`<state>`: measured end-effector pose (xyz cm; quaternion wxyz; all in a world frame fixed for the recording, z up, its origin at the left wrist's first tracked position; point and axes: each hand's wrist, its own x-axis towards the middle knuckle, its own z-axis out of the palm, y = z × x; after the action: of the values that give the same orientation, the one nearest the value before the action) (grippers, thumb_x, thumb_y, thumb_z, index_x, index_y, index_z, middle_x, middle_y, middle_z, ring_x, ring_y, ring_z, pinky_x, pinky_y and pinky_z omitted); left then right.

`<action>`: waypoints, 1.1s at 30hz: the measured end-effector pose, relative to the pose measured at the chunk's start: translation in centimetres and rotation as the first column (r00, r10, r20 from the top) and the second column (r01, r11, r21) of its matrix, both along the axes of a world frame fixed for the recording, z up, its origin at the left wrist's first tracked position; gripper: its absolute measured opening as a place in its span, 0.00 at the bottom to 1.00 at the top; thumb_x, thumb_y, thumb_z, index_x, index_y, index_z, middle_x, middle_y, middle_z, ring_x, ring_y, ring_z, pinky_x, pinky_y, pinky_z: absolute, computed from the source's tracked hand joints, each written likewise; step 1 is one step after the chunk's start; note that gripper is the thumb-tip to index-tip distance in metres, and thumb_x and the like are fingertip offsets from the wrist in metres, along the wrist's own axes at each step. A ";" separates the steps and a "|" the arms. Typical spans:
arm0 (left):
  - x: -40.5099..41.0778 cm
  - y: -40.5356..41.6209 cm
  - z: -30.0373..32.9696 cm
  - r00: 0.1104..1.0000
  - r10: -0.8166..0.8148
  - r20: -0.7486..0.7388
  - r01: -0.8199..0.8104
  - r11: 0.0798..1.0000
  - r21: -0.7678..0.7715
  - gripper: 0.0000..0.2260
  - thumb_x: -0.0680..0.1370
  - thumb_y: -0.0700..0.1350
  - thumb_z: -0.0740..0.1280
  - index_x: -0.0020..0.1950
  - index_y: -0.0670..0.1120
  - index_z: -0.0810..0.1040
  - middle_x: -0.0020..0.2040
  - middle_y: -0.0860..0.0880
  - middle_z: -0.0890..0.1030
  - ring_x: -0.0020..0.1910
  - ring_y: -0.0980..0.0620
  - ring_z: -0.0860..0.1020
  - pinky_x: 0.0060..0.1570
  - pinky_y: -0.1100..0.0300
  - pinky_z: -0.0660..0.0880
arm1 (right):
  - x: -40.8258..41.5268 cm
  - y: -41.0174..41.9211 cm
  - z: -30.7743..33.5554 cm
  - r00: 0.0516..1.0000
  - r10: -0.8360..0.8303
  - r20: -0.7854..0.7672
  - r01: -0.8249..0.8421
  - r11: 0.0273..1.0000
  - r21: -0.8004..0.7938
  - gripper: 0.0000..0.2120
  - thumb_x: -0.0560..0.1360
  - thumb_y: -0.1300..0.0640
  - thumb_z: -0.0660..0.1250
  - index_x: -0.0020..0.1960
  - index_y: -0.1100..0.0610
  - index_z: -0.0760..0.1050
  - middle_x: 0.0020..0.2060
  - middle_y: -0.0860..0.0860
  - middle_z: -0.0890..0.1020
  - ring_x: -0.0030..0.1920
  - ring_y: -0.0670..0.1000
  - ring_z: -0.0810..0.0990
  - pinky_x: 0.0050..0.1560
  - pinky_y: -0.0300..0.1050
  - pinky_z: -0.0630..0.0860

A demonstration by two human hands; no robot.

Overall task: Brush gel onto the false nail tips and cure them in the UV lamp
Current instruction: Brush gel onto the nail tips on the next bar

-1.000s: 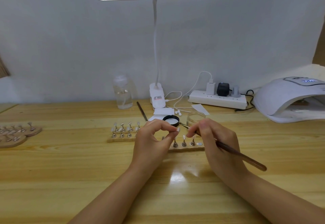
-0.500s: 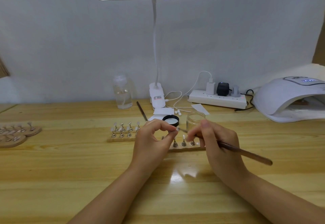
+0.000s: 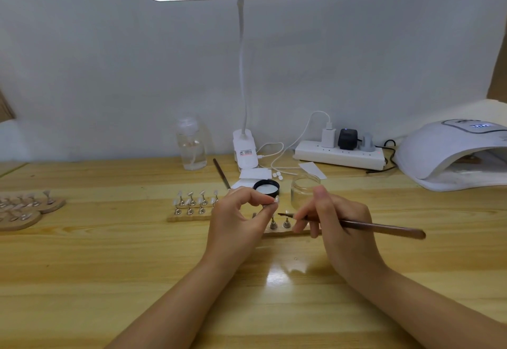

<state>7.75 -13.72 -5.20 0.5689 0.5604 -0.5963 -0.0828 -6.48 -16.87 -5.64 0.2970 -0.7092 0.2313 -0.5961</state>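
Observation:
My left hand (image 3: 241,219) pinches a small false nail tip (image 3: 275,200) on its stand between thumb and forefinger, just above the wooden holder strip (image 3: 285,232). My right hand (image 3: 340,219) grips a brown gel brush (image 3: 384,228), its bristle end pointing left, a short way below the nail tip. Two metal stands (image 3: 279,223) sit on the strip between my hands. A clear gel jar (image 3: 304,189) stands open behind my right hand, its black lid (image 3: 266,187) beside it. More nail tips on stands (image 3: 196,202) fill the strip's left part. The white UV lamp (image 3: 452,156) sits at far right.
Two round wooden holders with nail tips (image 3: 24,207) lie at the left edge. At the back stand a clear pump bottle (image 3: 192,145), a clip desk lamp (image 3: 245,151), a power strip (image 3: 340,155), white pads and a second brush (image 3: 221,173).
My right hand has drawn the brush down and right, so its tip now lies lower, away from the nail tip. My left hand holds still.

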 end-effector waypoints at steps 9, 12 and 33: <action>0.0 0.0 0.0 1.000 -0.002 -0.002 0.002 1.000 -0.011 0.12 0.68 0.38 0.74 0.34 0.55 0.78 0.34 0.56 0.79 0.41 0.61 0.75 0.43 0.80 0.63 | -0.1 0.0 0.1 1.000 -0.010 -0.007 0.010 1.000 -0.022 0.19 0.75 0.47 0.53 0.34 0.52 0.77 0.26 0.48 0.80 0.27 0.39 0.75 0.33 0.28 0.68; 0.0 0.0 0.0 1.000 -0.003 0.000 0.003 1.000 -0.012 0.12 0.68 0.39 0.74 0.34 0.56 0.78 0.34 0.57 0.80 0.41 0.62 0.76 0.43 0.80 0.63 | -0.1 -0.1 0.3 0.994 -0.058 -0.094 0.050 0.995 -0.092 0.18 0.76 0.49 0.52 0.38 0.53 0.77 0.30 0.43 0.79 0.32 0.37 0.76 0.34 0.26 0.68; 0.1 -0.3 -0.2 0.999 -0.026 0.046 0.030 0.997 -0.075 0.13 0.69 0.36 0.72 0.40 0.55 0.81 0.37 0.62 0.79 0.42 0.68 0.75 0.42 0.78 0.65 | -0.1 0.0 0.1 0.994 -0.061 -0.089 0.051 0.993 -0.109 0.16 0.75 0.47 0.55 0.34 0.48 0.77 0.25 0.43 0.78 0.28 0.39 0.77 0.32 0.28 0.70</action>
<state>7.85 -14.03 -5.43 0.5750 0.5316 -0.6194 -0.0555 -6.57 -16.91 -5.58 0.2311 -0.7439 0.2323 -0.5824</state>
